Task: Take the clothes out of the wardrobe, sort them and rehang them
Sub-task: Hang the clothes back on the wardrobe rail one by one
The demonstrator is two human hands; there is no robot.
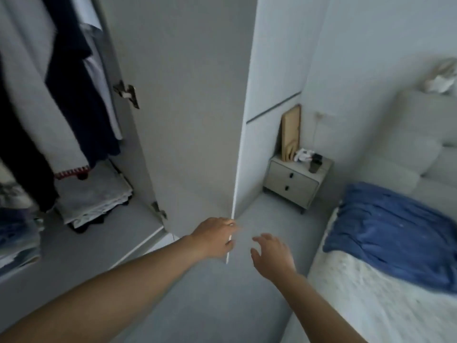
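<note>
Left hand: our left hand (pixel 214 237) curls its fingers round the edge of the wardrobe door (pixel 197 120), near the door's bottom corner.
Right hand: our right hand (pixel 272 253) floats just beside the door edge with its fingers spread, and it holds nothing.
Door: it stands open.
Clothes: dark and light clothes (pixel 66 78) hang inside the wardrobe (pixel 138 233), at its left side.
Folded pile: a pile of folded things (pixel 94 201) lies on the wardrobe floor; it looks like cloth, but the view is blurry.
Bed: a blue blanket (pixel 395 233) lies on the bed (pixel 371 305).
Small cabinet: it (pixel 294 181) stands in the corner by the wall.
</note>
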